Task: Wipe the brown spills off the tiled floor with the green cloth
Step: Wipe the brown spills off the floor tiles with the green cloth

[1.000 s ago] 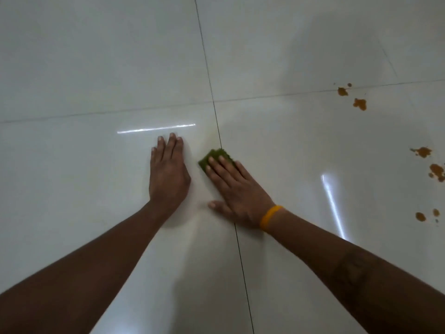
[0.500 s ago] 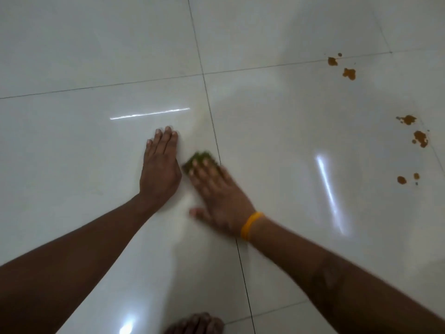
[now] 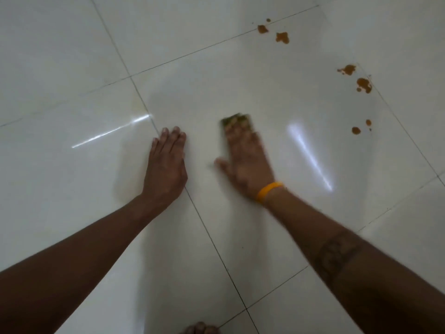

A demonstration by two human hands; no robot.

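Head view: green cloth point(image 3: 236, 119) is pressed flat under right hand point(image 3: 245, 162), blurred mid-wipe; left hand point(image 3: 166, 165) is braced flat on floor point(image 3: 72, 68). Brown spills point(image 3: 363, 84), at two o'clock, remain; a reach there is needed.

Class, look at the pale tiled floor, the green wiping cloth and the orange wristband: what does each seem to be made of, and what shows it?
Pale tiled floor: probably glazed ceramic or similar, glossy; it mirrors streaks of light, with thin dark joints.
Green wiping cloth: looks like soft fabric or sponge, matt; motion blur leaves it open.
Orange wristband: likely silicone or rubber, a smooth plain band.
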